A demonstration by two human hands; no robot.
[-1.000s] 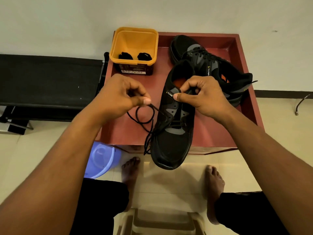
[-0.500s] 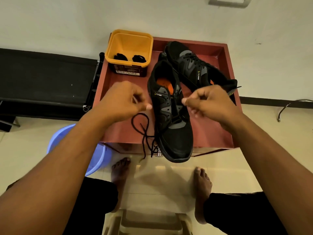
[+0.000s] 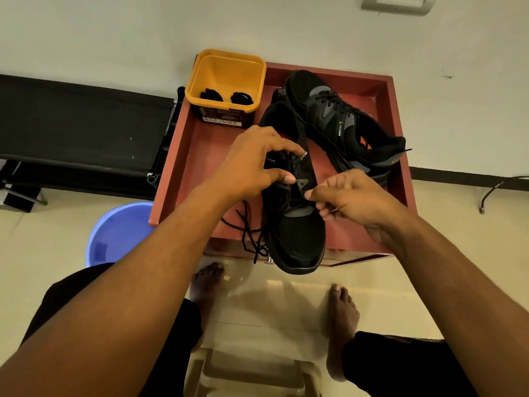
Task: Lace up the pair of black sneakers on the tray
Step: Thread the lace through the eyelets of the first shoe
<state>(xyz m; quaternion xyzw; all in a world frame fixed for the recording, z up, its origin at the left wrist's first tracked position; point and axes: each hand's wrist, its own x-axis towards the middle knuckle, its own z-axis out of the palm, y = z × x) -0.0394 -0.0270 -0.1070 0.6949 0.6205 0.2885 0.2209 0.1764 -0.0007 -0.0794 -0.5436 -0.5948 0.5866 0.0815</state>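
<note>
Head view: a red tray (image 3: 171, 179) is seen from above, with a yellow tub (image 3: 226, 73) set in its back left corner. The far sneaker (image 3: 337, 116) is laid slantwise toward the back right corner, its heel close to the right wall. The near sneaker (image 3: 297, 236) is laid lengthwise in the middle, with its toe carried out past the tray's front edge. Bare tray floor is left between the tub and the front edge, and a narrower strip between the near sneaker and the right wall. A blue basin (image 3: 114, 233) is seen on the floor beside the front left corner.

The left hand (image 3: 257, 164) is curled over the near sneaker's tongue and collar, gripping the upper. The lace (image 3: 249, 233) is pinched at the eyelets by the right hand (image 3: 352, 199). Its loose end is trailed across the tray floor and over the front edge.

Half a second ago the lace was pinched by the left hand, held clear of the shoe; that hand has since been moved onto the upper
</note>
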